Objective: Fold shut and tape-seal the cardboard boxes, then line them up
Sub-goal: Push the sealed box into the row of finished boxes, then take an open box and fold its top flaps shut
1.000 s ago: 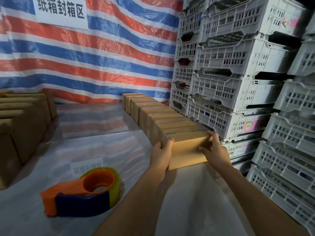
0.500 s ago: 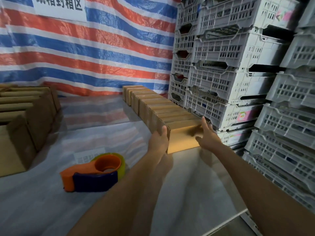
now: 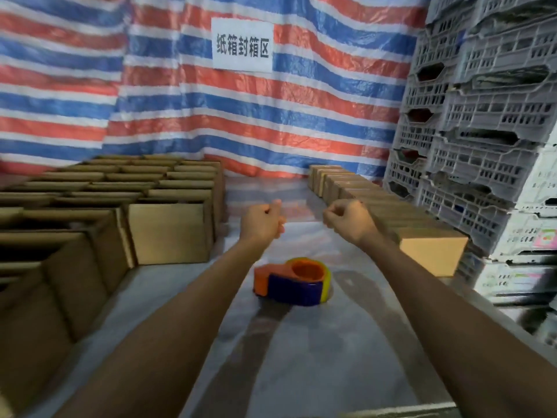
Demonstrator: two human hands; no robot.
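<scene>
— Where are the closed boxes?
— In one row along the bench's right edge.
— And the open boxes?
— Packed upright at the left; the orange-and-blue tape dispenser lies between.

Rear wall: a red, blue and white striped woven-plastic tarpaulin, hung in loose folds, bearing 1 white rectangular paper sign with 5 black Chinese characters. Right side: stacked pale grey perforated plastic crates, rising out of view, some with coloured labels. Foreground: a flat work surface under a glossy translucent plastic sheet, showing soft reflections in dim light.
</scene>
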